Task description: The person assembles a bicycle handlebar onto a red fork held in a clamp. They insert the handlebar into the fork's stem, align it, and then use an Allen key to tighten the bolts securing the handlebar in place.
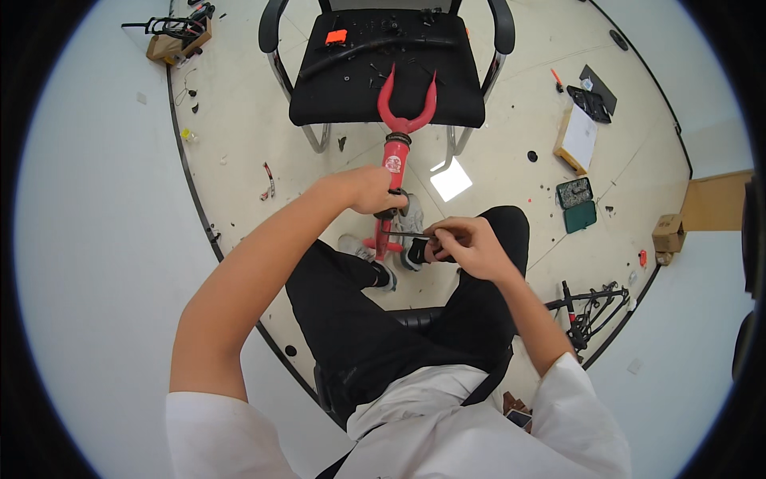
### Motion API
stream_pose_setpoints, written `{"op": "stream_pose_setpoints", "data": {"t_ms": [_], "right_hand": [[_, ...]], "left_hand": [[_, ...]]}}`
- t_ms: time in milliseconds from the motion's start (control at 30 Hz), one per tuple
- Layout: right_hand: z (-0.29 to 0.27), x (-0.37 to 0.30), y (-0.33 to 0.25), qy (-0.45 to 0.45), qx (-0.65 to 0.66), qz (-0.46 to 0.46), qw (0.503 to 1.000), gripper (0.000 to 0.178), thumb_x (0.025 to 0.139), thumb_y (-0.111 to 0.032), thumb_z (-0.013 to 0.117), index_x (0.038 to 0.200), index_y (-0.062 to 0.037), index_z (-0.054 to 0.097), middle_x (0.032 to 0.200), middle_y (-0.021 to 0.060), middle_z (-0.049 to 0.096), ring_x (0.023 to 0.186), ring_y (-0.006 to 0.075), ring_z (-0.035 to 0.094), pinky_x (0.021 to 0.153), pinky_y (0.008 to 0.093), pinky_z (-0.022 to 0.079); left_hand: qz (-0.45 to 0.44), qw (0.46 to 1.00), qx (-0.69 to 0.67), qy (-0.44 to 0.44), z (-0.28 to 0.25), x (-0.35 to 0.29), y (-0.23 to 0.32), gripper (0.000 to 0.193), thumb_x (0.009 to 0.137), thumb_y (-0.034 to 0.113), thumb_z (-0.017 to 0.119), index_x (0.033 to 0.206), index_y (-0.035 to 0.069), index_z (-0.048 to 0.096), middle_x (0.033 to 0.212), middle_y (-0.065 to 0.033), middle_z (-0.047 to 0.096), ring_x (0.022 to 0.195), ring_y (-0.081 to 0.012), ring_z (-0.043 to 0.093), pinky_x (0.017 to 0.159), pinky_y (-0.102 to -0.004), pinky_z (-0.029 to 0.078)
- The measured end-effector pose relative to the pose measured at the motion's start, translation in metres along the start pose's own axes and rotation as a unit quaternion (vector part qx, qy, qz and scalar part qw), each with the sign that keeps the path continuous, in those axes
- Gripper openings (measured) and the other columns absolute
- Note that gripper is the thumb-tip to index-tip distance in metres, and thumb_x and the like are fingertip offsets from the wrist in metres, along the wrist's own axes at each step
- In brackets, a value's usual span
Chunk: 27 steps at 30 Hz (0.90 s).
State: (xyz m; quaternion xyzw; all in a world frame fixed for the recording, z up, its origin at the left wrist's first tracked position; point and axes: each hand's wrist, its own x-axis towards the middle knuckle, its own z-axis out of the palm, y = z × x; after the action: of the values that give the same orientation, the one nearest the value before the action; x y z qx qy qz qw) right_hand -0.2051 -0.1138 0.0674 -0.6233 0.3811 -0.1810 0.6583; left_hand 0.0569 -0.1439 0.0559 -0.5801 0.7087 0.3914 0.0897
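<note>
A red bike frame part (396, 152) with a forked end runs away from me between my knees. Its prongs reach over the seat of a black chair (351, 100), and a round white sticker marks its tube. My left hand (372, 190) is closed round the tube, beside a black clamp-like piece (393, 209) partly hidden by the fingers. In the closed fingers of my right hand (469, 246) is a thin dark hex key (405, 234). Its far end meets the red part just below the clamp; whether it sits in a bolt I cannot tell.
On the chair seat lie a long black tube (383, 52), an orange piece (337, 37) and several small bolts. To the right are an open green case (580, 215), a white-topped box (576, 140) and a black bike frame (590, 311). A cardboard box (163, 48) stands far left.
</note>
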Motion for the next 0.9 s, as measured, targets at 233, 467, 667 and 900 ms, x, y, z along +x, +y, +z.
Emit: {"op": "stream_pose_setpoints", "data": {"t_ms": [233,467,667,900], "right_hand": [[0.045,0.035,-0.054,-0.195,-0.616,-0.09,0.757,0.02,0.085,-0.015,0.059,0.081,0.0023,0.066,0.073,0.0221,0.067,0.067,0.0388,0.068,0.064,0.0479,0.055],[0.05,0.041,-0.01,-0.152,-0.565,-0.077,0.807,0.025,0.086,-0.019,0.06,0.074,0.0019,0.065,0.065,0.0216,0.065,0.062,0.0402,0.066,0.061,0.0466,0.056],[0.058,0.046,0.076,0.003,-0.385,-0.115,0.916,0.028,0.077,-0.02,0.067,0.06,0.0011,0.061,0.056,0.0202,0.06,0.054,0.0395,0.063,0.056,0.046,0.053],[0.111,0.067,0.128,0.176,-0.212,-0.162,0.948,0.018,0.076,-0.012,0.067,0.065,-0.0003,0.058,0.06,0.0224,0.058,0.057,0.0405,0.061,0.054,0.0469,0.048]], "left_hand": [[-0.009,0.999,-0.01,0.039,0.002,-0.004,0.005,0.043,0.091,0.043,0.06,0.095,0.001,0.072,0.084,-0.0229,0.069,0.081,-0.038,0.066,0.076,-0.0457,0.052],[-0.011,0.998,-0.047,0.039,-0.002,-0.016,0.012,0.053,0.088,0.046,0.062,0.085,-0.006,0.07,0.078,-0.026,0.066,0.076,-0.0398,0.066,0.072,-0.0454,0.052],[0.009,0.997,-0.051,0.065,0.002,-0.011,0.01,0.049,0.087,0.042,0.063,0.079,-0.007,0.067,0.074,-0.0278,0.065,0.074,-0.0425,0.065,0.072,-0.0474,0.052],[-0.016,0.995,-0.078,0.06,0.002,-0.017,0.012,0.043,0.086,0.038,0.063,0.081,-0.004,0.068,0.076,-0.0259,0.066,0.076,-0.0413,0.066,0.072,-0.047,0.053]]}}
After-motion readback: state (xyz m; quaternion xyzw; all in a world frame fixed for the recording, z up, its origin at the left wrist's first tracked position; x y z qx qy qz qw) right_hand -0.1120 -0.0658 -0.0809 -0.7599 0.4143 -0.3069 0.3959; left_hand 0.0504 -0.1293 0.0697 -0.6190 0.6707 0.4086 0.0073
